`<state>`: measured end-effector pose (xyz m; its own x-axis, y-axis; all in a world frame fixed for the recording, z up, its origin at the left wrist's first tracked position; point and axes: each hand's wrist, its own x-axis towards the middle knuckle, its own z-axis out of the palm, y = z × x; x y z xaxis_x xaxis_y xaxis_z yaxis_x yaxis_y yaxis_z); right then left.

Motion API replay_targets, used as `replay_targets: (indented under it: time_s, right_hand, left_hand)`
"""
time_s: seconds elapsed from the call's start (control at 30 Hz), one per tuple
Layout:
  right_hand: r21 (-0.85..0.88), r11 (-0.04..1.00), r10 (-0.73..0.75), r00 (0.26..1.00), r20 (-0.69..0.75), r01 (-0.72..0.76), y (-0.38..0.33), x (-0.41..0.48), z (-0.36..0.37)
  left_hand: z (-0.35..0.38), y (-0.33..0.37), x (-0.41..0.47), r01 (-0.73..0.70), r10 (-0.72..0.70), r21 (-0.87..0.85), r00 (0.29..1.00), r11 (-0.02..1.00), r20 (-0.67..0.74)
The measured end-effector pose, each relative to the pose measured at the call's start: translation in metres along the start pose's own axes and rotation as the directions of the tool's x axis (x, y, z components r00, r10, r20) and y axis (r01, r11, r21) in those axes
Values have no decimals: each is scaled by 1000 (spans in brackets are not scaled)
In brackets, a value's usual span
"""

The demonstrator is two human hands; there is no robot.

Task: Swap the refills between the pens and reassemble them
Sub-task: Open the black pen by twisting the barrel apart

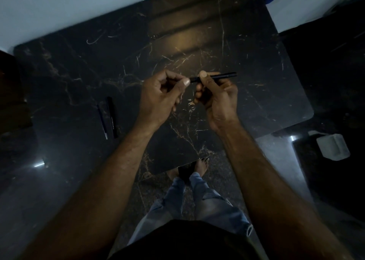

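A black pen (pixel 223 76) is held level above the dark marble table (pixel 83 66), its far end pointing right. My right hand (pixel 217 97) grips its barrel between thumb and fingers. My left hand (pixel 162 93) pinches the pen's left end with thumb and forefinger; what part it holds is hidden by the fingers. At the left of the table lie a thin refill (pixel 102 122) and, right beside it, a black pen barrel (pixel 112 117), side by side and roughly parallel.
The table's front edge runs just before my feet (pixel 201 165) on the speckled floor. A white plastic container (pixel 332 148) sits on the floor at the right. A pale wall borders the table's far side.
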<state>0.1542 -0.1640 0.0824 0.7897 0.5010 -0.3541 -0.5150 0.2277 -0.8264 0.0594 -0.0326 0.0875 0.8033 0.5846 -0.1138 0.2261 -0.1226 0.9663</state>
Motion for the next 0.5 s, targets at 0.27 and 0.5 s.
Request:
replay_targets:
  time_s: [0.27,0.5]
  right_hand:
    - [-23,1000,3,1000,27,-3,4,-5,5]
    - [-23,1000,17,997,73,-15,4,-9,13]
  left_hand:
    - [4,0,-12,54,-58,-118,998,992,-32]
    - [1,3,-16,34,-33,6,983,999,-182]
